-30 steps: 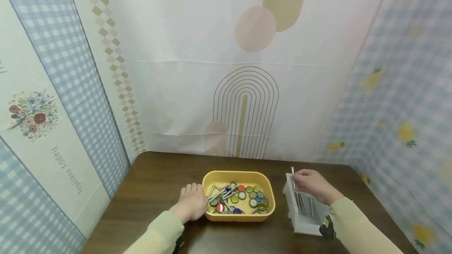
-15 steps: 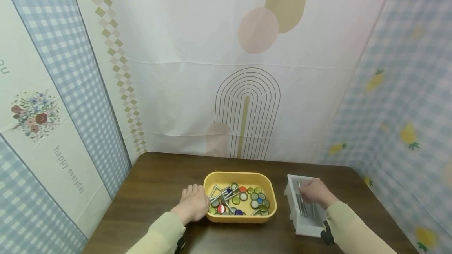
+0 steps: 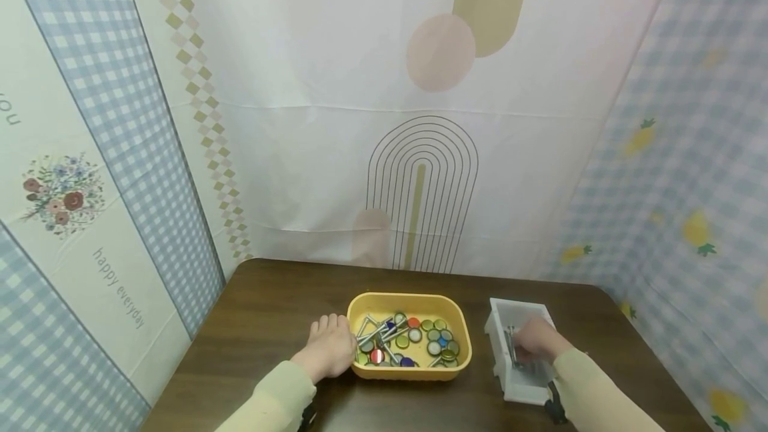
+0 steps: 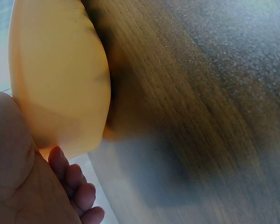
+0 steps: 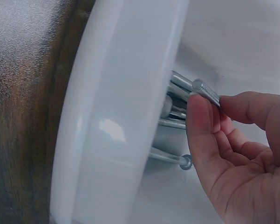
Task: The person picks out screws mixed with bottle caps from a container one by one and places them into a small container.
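My right hand [image 3: 536,339] is down inside the white bin [image 3: 523,393]. In the right wrist view, its thumb and fingers pinch a bolt [image 5: 206,91], whose threaded end points away from the fingertips. Several more metal bolts [image 5: 170,157] lie in the bin beside the fingers, partly hidden by its wall. My left hand [image 3: 329,347] rests against the left end of the yellow tub [image 3: 414,373], fingers loosely bent along its outer side. The tub contains a heap of bolts [image 3: 378,335] toward its left and many bottle caps [image 3: 415,335] in several colours.
Both containers stand on a dark brown wooden table [image 3: 282,292], with the white bin to the right of the tub. A white printed curtain [image 3: 300,172] hangs behind the far edge, and checked cloths [image 3: 672,172] hang at the sides.
My right hand has lowered the bolt from above the white bin's far left corner down into the bin, moving nearer and slightly right. My left hand stays at the tub.
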Tool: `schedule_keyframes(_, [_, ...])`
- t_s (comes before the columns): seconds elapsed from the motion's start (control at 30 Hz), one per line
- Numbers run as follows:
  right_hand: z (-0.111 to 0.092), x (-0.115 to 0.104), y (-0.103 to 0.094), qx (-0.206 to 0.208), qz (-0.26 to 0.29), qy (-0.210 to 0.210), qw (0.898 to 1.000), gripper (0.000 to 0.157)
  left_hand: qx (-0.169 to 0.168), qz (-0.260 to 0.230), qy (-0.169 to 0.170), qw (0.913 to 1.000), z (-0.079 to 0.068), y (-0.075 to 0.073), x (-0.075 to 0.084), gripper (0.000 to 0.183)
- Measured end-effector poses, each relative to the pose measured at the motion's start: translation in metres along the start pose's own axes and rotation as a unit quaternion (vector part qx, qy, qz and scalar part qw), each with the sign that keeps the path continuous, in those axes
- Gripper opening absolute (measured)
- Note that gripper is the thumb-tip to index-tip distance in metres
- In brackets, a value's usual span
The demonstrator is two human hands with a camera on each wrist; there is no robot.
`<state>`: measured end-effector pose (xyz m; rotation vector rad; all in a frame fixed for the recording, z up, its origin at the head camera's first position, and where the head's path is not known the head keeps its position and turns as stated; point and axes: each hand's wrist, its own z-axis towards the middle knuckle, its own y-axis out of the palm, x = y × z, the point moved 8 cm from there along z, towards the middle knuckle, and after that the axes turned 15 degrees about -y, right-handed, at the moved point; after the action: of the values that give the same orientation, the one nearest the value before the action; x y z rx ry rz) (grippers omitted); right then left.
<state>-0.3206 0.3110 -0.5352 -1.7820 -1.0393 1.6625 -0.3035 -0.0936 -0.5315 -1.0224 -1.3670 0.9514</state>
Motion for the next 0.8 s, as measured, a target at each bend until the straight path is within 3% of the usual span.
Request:
schedule_keyframes(0.37, [-0.0014,0.0058,0.0098,-0.002,0.050,0.025,0.998,0.011,0.001,0.004,-0.002,1.0000,0.0018,0.0019,-0.0015,0.020])
schedule_keyframes(0.8, [-0.0016,0.0057,0.0058,-0.005,0.018,0.017,1.000,0.012,-0.007,-0.010,0.002,0.9999,0.0007,0.0000,-0.0007,0.021])
